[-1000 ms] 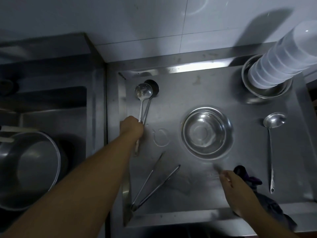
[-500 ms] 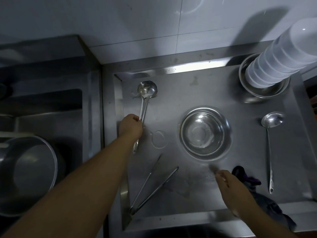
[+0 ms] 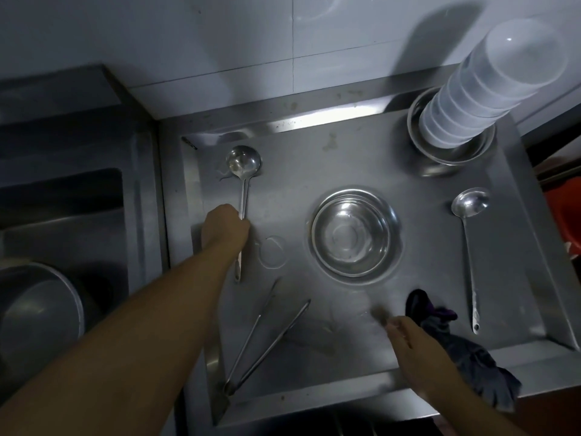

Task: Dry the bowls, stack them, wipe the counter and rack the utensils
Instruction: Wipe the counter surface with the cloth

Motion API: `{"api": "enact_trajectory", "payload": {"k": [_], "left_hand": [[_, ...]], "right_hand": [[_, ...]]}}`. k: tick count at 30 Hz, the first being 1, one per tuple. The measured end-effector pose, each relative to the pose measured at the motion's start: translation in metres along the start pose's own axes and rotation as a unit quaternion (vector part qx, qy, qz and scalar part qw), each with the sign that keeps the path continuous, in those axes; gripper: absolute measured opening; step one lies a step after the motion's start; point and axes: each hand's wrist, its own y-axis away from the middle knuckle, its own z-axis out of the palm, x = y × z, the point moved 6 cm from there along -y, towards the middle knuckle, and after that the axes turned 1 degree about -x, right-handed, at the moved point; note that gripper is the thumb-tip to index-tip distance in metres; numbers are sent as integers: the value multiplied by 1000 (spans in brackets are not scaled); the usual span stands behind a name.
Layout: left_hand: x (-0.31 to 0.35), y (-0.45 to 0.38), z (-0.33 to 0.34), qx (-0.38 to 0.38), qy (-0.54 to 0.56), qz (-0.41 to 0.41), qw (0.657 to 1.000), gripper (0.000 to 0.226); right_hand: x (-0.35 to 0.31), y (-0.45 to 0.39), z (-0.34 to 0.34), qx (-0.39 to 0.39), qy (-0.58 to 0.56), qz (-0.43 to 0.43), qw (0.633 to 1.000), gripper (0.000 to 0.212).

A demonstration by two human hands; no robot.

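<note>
My left hand grips the handle of a steel ladle that lies on the steel counter at the left, bowl end toward the wall. A stack of steel bowls sits mid-counter. A second ladle lies at the right. Steel tongs lie near the front edge. My right hand hovers over the front of the counter with relaxed fingers, beside a dark cloth. A tall stack of white plastic bowls stands in a steel bowl at the back right.
A sink basin lies to the left, with a large metal pot in it. A tiled wall backs the counter. Something red shows past the right edge. A water ring marks the counter.
The ladle in my left hand has come down from a lifted position to lie flat on the counter. My right hand has barely moved.
</note>
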Motion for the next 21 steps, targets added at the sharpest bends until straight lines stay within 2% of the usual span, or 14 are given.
{"api": "enact_trajectory", "payload": {"k": [7,12,17,21], "left_hand": [[12,7,-12,-27,-19,-8,999,22],[11,18,-19,-70,40,-42,996,25],[3,39,-7,-88,196,-92,972,25],[2,56,14,-111,355,-176,912,15]], "right_hand": [[7,5,-4,-7,-3,0,1000,15],[2,7,-7,-16,-18,-14,1000,17],[1,6,-13,-40,-42,-18,998,18],[9,-2,-27,-28,-36,-40,998,18]]}}
